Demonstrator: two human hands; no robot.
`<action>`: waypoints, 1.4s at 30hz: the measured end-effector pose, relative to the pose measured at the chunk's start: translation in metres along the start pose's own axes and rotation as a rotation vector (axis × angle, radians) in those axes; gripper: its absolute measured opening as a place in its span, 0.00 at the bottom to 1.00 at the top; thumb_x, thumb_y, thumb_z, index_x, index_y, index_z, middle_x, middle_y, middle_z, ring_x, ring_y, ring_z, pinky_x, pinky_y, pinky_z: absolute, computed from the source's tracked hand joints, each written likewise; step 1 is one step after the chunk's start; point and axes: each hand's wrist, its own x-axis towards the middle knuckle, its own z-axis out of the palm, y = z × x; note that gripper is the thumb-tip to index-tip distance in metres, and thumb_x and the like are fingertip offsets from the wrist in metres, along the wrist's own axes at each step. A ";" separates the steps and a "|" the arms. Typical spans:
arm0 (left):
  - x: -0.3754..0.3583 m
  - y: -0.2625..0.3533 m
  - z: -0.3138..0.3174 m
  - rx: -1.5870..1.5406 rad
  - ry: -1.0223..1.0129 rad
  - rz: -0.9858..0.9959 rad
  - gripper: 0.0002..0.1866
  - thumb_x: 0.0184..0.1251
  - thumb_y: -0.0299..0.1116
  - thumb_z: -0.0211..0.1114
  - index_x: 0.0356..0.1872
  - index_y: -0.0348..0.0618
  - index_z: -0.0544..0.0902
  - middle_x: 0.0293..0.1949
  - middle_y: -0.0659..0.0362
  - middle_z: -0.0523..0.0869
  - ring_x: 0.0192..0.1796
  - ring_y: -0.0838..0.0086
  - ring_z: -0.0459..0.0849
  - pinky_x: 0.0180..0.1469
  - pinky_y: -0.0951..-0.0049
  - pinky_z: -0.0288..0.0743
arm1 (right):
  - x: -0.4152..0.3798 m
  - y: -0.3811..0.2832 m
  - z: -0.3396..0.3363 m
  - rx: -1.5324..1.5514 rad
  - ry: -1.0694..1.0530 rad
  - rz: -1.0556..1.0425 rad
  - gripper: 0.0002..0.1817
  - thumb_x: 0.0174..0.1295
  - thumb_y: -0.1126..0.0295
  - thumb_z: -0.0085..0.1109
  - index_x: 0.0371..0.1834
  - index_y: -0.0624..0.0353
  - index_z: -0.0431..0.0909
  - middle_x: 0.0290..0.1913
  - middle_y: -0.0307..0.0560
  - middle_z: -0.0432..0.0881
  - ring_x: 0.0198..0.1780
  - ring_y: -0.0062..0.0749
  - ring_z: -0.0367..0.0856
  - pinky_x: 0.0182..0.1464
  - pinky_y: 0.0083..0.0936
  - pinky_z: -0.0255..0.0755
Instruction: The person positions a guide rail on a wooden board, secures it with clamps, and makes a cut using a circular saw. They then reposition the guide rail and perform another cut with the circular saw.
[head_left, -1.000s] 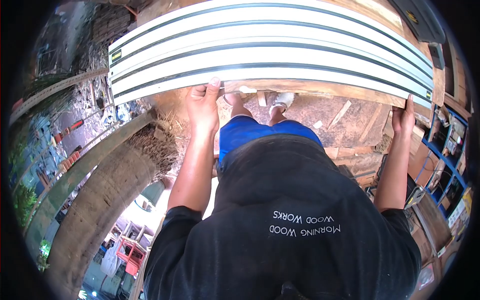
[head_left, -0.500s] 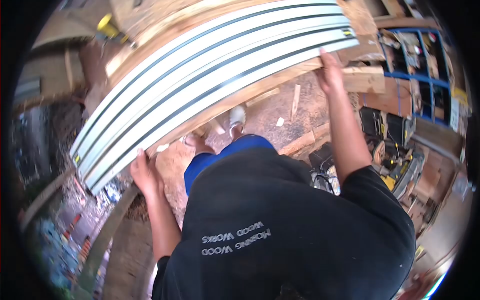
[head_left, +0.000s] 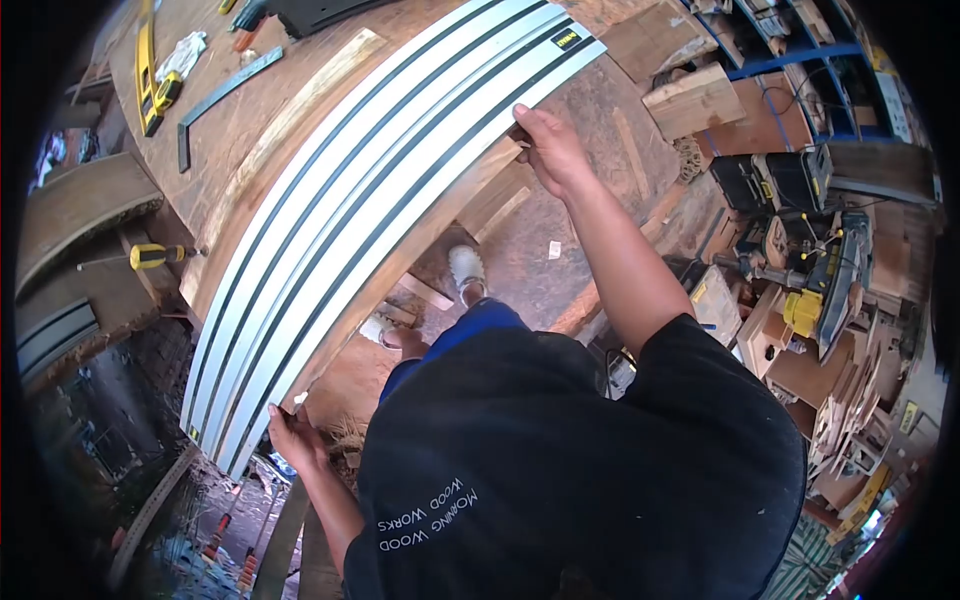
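Observation:
A long silver track-saw guide rail [head_left: 385,190] with black strips runs diagonally across the view, looking bent through the lens. It lies over a wooden board [head_left: 440,225] whose near edge shows below it. My left hand [head_left: 296,440] grips the rail's near edge by its lower left end, thumb on top. Closer to the upper right end, my right hand [head_left: 552,148] holds the same edge, thumb on top and fingers curled beneath. Both sets of fingertips are partly hidden under the rail.
On the bench [head_left: 300,65] lie a metal square [head_left: 225,92], a yellow level [head_left: 146,70] and a wood strip [head_left: 290,125]. A yellow-handled screwdriver [head_left: 155,257] is at the left. Wood offcuts [head_left: 690,100], black cases [head_left: 770,180] and a blue shelf frame [head_left: 800,55] stand right.
My view has turned, bringing more of the bench top into sight. The rail now slants more steeply, and both hands still hold its near edge.

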 end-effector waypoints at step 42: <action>-0.001 -0.002 -0.003 0.050 0.001 0.029 0.13 0.71 0.42 0.58 0.41 0.42 0.78 0.42 0.60 0.82 0.47 0.74 0.79 0.52 0.68 0.71 | 0.003 0.018 -0.008 -0.150 0.029 -0.109 0.18 0.67 0.55 0.57 0.36 0.62 0.78 0.30 0.39 0.79 0.31 0.19 0.74 0.35 0.18 0.67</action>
